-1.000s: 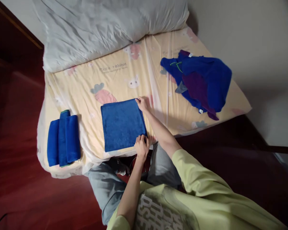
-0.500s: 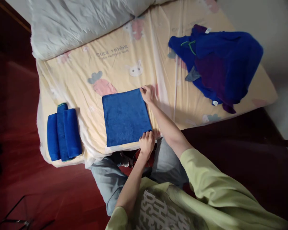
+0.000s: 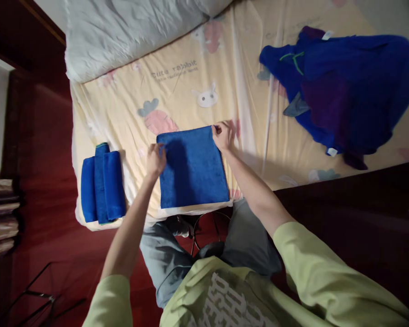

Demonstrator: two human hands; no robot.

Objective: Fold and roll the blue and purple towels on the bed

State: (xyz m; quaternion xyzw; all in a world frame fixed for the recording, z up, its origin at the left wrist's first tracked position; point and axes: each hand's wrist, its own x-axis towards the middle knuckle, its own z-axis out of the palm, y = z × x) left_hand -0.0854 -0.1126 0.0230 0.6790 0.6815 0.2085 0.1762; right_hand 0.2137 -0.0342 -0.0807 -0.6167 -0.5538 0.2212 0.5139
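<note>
A flat blue towel [image 3: 201,168], squared up, lies at the near edge of the bed. At its far right corner, my right hand [image 3: 223,135] is closed in a pinch on the cloth. My left hand [image 3: 156,160] is by the towel's left edge, just below the far left corner. Its fingers are bent but loosely apart, with nothing visibly held. A dark shadow falls across the towel beside that hand. Left of it, rolled blue towels [image 3: 114,186] sit side by side on the sheet.
A heap of blue and purple cloths [image 3: 354,91] with white tags lies on the bed's right side. A white quilt [image 3: 122,36] covers the far left. The patterned sheet [image 3: 180,100] spreads underneath. A thin black metal frame [image 3: 37,295] stands on the red floor.
My left hand has left the towel's near right corner and crossed over to its left edge. My right hand stays at the far right corner. The view has shifted slightly.
</note>
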